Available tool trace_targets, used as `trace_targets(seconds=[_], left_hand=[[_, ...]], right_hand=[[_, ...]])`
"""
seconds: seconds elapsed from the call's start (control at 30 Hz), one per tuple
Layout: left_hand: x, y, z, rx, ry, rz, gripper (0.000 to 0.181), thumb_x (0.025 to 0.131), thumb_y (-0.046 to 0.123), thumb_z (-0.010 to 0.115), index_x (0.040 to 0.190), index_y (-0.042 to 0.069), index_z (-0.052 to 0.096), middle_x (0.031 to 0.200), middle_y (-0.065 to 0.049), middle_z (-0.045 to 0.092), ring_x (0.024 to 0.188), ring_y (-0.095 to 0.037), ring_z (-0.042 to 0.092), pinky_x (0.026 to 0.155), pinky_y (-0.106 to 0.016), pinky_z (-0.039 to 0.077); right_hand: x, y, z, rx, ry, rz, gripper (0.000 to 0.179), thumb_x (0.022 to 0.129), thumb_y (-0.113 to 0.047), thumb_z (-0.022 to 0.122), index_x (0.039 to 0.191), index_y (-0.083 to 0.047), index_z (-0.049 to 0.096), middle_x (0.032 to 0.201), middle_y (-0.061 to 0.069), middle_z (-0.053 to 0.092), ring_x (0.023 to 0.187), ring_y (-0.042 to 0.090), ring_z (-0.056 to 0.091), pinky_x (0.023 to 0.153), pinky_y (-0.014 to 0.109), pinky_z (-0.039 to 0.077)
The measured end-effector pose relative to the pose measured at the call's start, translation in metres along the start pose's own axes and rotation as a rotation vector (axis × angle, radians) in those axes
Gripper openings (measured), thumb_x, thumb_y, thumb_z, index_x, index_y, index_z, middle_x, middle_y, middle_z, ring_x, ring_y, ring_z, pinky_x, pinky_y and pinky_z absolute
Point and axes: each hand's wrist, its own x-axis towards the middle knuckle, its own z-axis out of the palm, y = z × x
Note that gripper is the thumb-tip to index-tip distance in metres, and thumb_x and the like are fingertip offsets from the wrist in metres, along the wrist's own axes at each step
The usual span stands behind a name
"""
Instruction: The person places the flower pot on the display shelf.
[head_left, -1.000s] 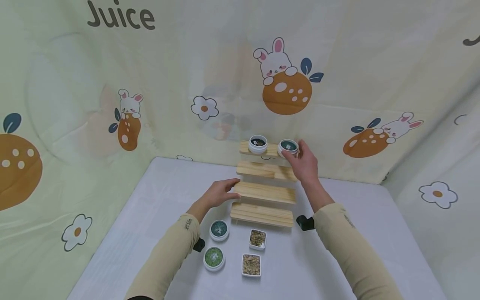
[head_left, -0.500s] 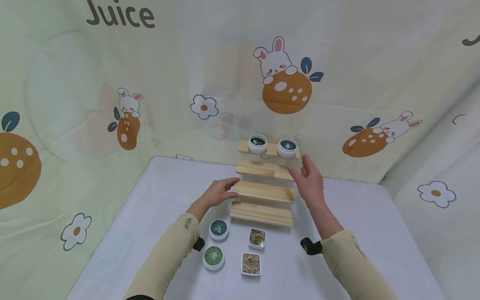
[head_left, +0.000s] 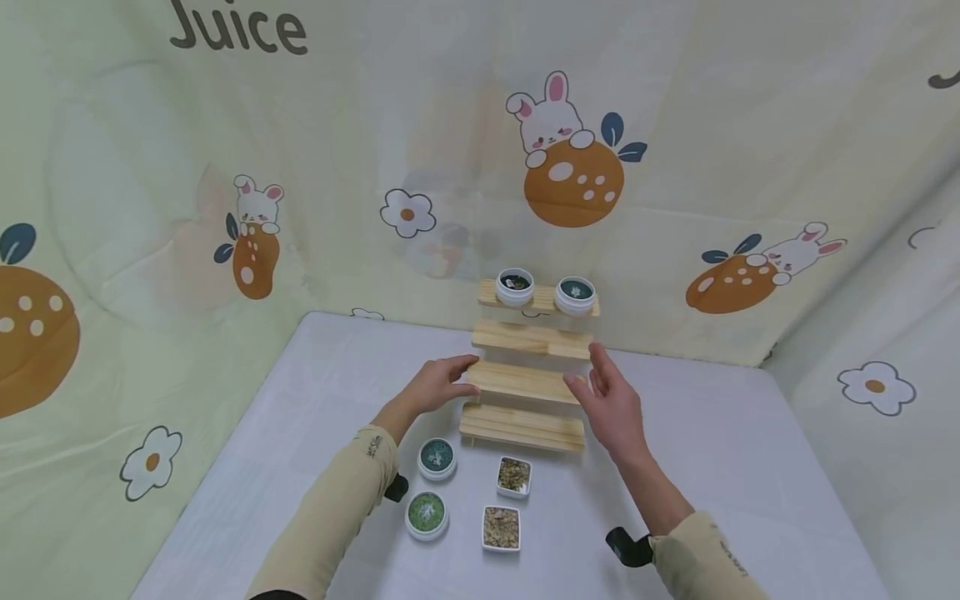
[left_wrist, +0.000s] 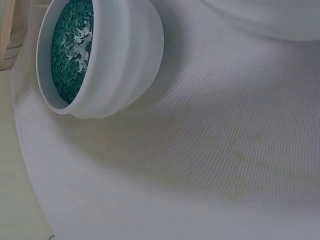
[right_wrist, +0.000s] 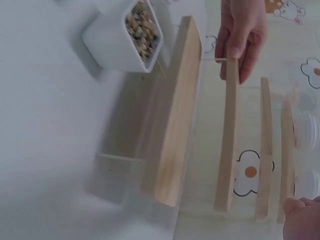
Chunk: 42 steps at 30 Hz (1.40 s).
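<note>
A four-tier wooden display stand (head_left: 525, 336) rises at the back of the table. My left hand (head_left: 431, 386) holds its left end at the second tier from the bottom; in the right wrist view the left thumb (right_wrist: 237, 45) lies over the board's end. On the top tier sit two round white bowls, one with dark contents (head_left: 514, 287) and one with teal contents (head_left: 575, 296). My right hand (head_left: 617, 412) is held beside the stand's right end, fingers extended and holding nothing. Part of it shows as a right hand (right_wrist: 302, 220) in the right wrist view.
In front of the stand are a round bowl of teal granules (head_left: 437, 458) and a bowl of green granules (head_left: 427, 515). Two square white dishes of gravel, one nearer the stand (head_left: 514, 476) and one nearer me (head_left: 501, 528), stand to their right. A printed curtain (head_left: 330, 250) hangs behind.
My right hand has let go of the teal bowl on the top tier and drawn back down toward me. The left hand has stayed at the stand.
</note>
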Motion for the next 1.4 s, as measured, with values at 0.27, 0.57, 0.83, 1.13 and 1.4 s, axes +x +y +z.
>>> trace_targets(seconds=[0.27, 0.57, 0.83, 1.13, 1.4], left_hand=[[0.001, -0.002, 0.002, -0.020, 0.000, -0.009, 0.063, 0.089, 0.027, 0.073, 0.144, 0.005, 0.049, 0.144, -0.012, 0.051, 0.129, -0.026, 0.051, 0.107, -0.032, 0.045], [0.001, -0.002, 0.001, -0.015, 0.006, -0.006, 0.064, 0.089, 0.028, 0.073, 0.143, 0.005, 0.049, 0.144, -0.012, 0.051, 0.128, -0.027, 0.052, 0.107, -0.034, 0.045], [0.001, -0.003, 0.001, 0.003, 0.010, 0.002, 0.064, 0.089, 0.030, 0.073, 0.143, 0.005, 0.050, 0.143, -0.013, 0.051, 0.127, -0.028, 0.053, 0.106, -0.035, 0.046], [0.000, -0.002, 0.001, 0.003, 0.014, -0.001, 0.063, 0.089, 0.030, 0.073, 0.143, 0.005, 0.050, 0.142, -0.013, 0.052, 0.126, -0.028, 0.054, 0.106, -0.036, 0.047], [0.000, -0.003, 0.001, 0.003, 0.010, 0.006, 0.064, 0.089, 0.030, 0.073, 0.143, 0.005, 0.050, 0.143, -0.013, 0.051, 0.127, -0.028, 0.053, 0.106, -0.034, 0.046]], right_hand=[[-0.025, 0.023, 0.013, -0.029, -0.096, -0.070, 0.076, 0.093, -0.035, 0.067, 0.152, -0.004, 0.032, 0.157, 0.010, 0.032, 0.141, 0.025, 0.034, 0.109, 0.024, 0.035], [-0.051, 0.042, 0.028, -0.070, -0.142, -0.078, 0.071, 0.092, -0.030, 0.070, 0.148, -0.001, 0.039, 0.151, 0.015, 0.040, 0.136, 0.027, 0.041, 0.104, 0.023, 0.039], [-0.066, 0.051, 0.038, -0.082, -0.182, -0.039, 0.071, 0.091, -0.031, 0.071, 0.147, -0.002, 0.041, 0.150, 0.015, 0.042, 0.134, 0.029, 0.043, 0.106, 0.032, 0.041], [-0.077, 0.057, 0.047, -0.049, -0.205, -0.002, 0.068, 0.089, -0.028, 0.073, 0.145, -0.002, 0.045, 0.146, 0.016, 0.047, 0.132, 0.030, 0.047, 0.105, 0.033, 0.042], [-0.083, 0.061, 0.054, -0.077, -0.200, -0.005, 0.063, 0.089, -0.028, 0.074, 0.142, -0.003, 0.050, 0.143, 0.013, 0.051, 0.128, 0.029, 0.052, 0.104, 0.032, 0.045]])
